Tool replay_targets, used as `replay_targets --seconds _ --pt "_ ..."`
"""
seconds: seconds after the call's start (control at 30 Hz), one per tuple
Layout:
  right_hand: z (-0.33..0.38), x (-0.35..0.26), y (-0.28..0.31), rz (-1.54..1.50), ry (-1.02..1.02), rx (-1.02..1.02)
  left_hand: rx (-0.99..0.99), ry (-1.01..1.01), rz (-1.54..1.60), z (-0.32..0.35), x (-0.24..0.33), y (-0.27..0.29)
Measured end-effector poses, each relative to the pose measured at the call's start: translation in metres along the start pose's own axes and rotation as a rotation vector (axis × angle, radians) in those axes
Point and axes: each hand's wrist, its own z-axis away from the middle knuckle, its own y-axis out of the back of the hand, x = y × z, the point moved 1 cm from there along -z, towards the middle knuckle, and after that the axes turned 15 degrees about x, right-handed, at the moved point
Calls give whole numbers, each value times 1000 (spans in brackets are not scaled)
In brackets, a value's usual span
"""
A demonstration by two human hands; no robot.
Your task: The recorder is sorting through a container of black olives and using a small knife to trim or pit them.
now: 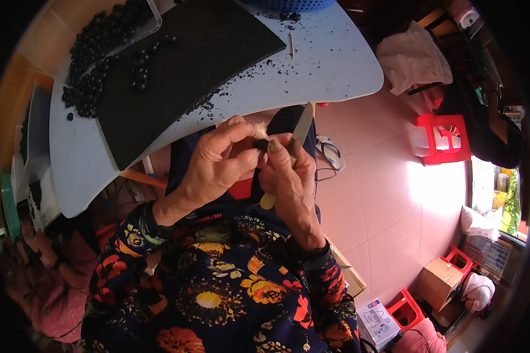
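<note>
Dark piece [261, 144] mostly hidden, left hand [216, 157] pinching it, right hand [291, 178] gripping knife [303, 125]

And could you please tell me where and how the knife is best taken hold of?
Probably by the handle, coming from the body side, where the right hand grips it. The knife slants, its blade pointing away from the body, and the handle's rounded, yellowish end shows beneath the hand, so this approach should keep clear of the blade.
</note>
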Motion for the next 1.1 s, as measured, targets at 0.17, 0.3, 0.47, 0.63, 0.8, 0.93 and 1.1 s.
replay_targets --seconds 0.17,0.3,0.47,0.63,0.8,0.93,1.1 --pt "-1 5 6 105 37 49 82 101 80 4 -2 5" --pt "-6 11 15 534 648 48 -10 233 144 4 3 8" --pt "1 3 8 748 687 -40 -56 262 228 3 -3 11" --pt "-2 1 4 801 790 -64 -86 330 344 0 -1 14" --pt "-2 3 3 816 760 -44 -116 422 347 -1 -4 17" --pt "-2 7 6 869 787 -46 -98 491 416 1 -1 14" --pt "-1 10 8 848 805 -45 -99 516 445 2 -4 13"
